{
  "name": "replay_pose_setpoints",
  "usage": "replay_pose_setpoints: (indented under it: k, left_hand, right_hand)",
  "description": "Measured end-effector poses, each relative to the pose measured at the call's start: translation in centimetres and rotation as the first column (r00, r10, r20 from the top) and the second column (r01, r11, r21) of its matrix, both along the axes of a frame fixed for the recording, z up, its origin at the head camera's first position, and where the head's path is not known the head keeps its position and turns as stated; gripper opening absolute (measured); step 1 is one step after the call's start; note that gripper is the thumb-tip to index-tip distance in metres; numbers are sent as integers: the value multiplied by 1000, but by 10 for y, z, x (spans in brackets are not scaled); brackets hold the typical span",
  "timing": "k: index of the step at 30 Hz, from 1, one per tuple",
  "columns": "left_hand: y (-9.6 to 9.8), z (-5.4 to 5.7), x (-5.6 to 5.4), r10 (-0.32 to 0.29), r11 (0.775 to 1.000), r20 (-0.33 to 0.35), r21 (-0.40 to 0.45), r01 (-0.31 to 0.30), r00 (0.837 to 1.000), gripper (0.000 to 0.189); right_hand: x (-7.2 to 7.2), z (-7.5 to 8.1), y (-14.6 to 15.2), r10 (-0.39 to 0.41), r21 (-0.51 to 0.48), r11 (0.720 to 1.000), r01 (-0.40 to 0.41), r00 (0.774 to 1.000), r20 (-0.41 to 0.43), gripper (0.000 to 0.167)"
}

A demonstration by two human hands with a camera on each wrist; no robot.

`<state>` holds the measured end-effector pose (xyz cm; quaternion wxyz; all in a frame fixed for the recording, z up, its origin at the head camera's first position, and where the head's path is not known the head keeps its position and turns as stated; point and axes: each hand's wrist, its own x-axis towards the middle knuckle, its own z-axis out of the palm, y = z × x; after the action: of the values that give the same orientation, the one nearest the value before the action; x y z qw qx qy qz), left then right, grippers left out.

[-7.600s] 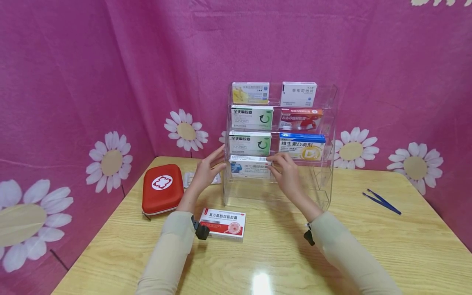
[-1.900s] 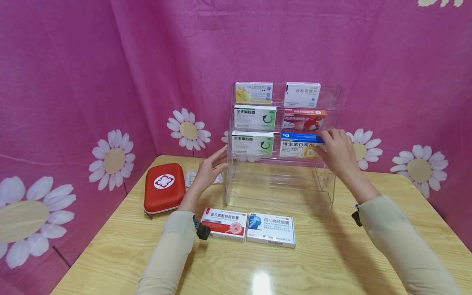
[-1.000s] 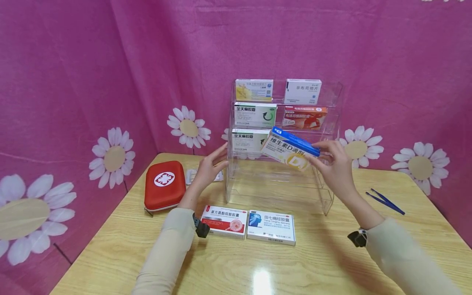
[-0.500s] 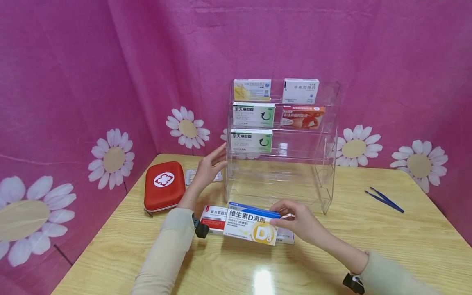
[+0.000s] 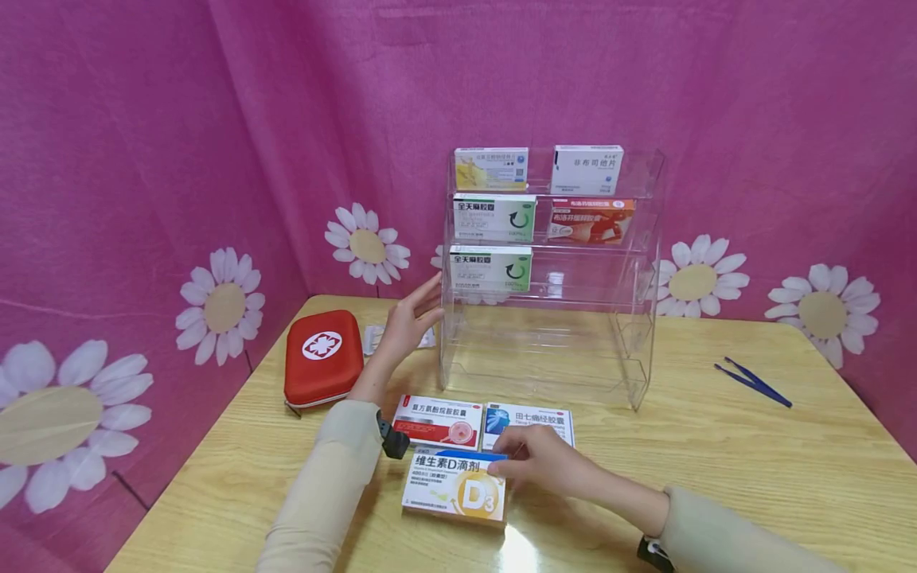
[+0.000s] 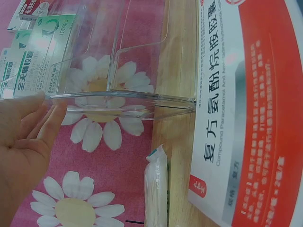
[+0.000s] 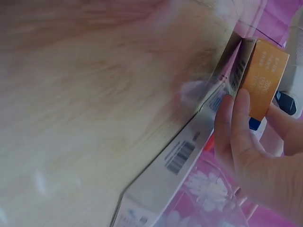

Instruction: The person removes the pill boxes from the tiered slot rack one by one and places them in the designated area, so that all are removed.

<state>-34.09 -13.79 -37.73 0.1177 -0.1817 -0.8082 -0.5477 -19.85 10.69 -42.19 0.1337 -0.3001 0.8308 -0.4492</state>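
My right hand (image 5: 537,458) pinches a blue, white and yellow vitamin D box (image 5: 451,489) by its right end. The right wrist view shows the fingers around the box's orange end (image 7: 267,71), low over the table. Behind it lie a red and white capsule box (image 5: 437,422) and a white-blue capsule box (image 5: 533,418), partly hidden by my right hand. With straight fingers my left hand (image 5: 404,322) touches the left side of a clear tiered display rack (image 5: 544,374). On its upper tiers stand two green-white boxes (image 5: 494,219), a red box (image 5: 591,223), a yellow-white box (image 5: 490,169) and a white box (image 5: 587,169).
A red first-aid case (image 5: 324,358) stands at the table's left. A small clear packet (image 5: 374,336) lies behind my left wrist, and blue tweezers (image 5: 755,383) lie at the right. A pink flowered curtain (image 5: 358,119) hangs behind the wooden table (image 5: 688,446).
The white-blue box came off the rack onto the table. Then my right hand took the vitamin D box from the third tier and brought it down in front of the two boxes. My left hand stayed.
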Motion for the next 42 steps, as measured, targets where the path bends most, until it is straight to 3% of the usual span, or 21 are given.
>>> replay_pose_setpoints:
  k: [12,20,25,30,33,35,37,40,42]
  left_hand:
    - [3,3,-1,3,1000,-1,-3,-3,1000,62]
    - [4,5,-1,6,1000,-9,6,-6,1000,61]
    - [4,5,-1,7,1000,-5,-7,-7,1000,62]
    - [3,3,-1,12,1000,5,-11,-12,1000,62]
    - [3,2,-2,13,1000,7,-1,-13,1000,62]
    - [3,1,-2,9,1000,3,6,-9,1000,61]
    - [2,0,-2,4,1000,2,8,-4,1000,61]
    - [1,-1,-1,2,1000,6,12,-3,1000,61]
    - [1,-1,0,5,1000,7,8,-6,1000,61]
  right_hand:
    - [-1,1,-29,17,30,999,-18,999,27,18]
    - [-3,-3,-41,33,75,997,-28,997,-64,20]
    - [-4,-3,-45,48,144,989,-24,985,-166,21]
    - [2,-2,-47,67,254,967,25,935,-349,18]
    - [7,0,-47,64,278,957,83,874,-481,13]
    - [10,0,-47,54,272,954,124,822,-567,12]
    - [11,0,-46,44,262,953,150,791,-610,14]
    - [10,-1,-45,57,277,949,147,787,-614,23]
    - [10,-1,-44,76,291,948,128,798,-598,29]
